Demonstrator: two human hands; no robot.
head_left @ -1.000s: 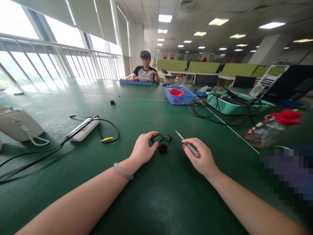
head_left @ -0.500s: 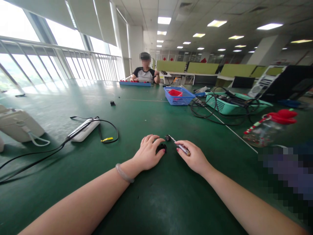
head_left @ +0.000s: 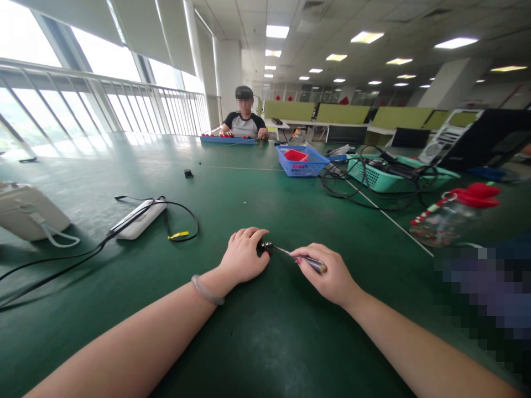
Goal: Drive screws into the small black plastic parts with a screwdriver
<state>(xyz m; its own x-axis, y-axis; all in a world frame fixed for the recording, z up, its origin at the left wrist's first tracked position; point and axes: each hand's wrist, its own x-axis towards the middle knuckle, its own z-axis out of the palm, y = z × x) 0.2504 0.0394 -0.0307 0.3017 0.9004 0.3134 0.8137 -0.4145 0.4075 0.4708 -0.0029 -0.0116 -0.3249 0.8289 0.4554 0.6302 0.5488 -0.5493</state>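
Observation:
My left hand (head_left: 244,255) rests on the green table (head_left: 257,342) with its fingers curled over a small black part (head_left: 264,246), pinning it down. My right hand (head_left: 327,273) pinches a thin screwdriver (head_left: 301,257) like a pen. The metal tip of the screwdriver points left and touches the black part. Most of the part is hidden under my left fingers. A pale bangle sits on my left wrist.
A white power strip (head_left: 139,219) with black cables lies to the left, a pale device (head_left: 29,210) beyond it. A blue basket (head_left: 302,161), a teal tray (head_left: 394,174) with cables and a red-capped bottle (head_left: 456,218) stand to the right. A person (head_left: 244,119) sits at the far end.
My left hand put down the small black frame and closed over the black part. My right hand swung the screwdriver tip down and left until it met the part.

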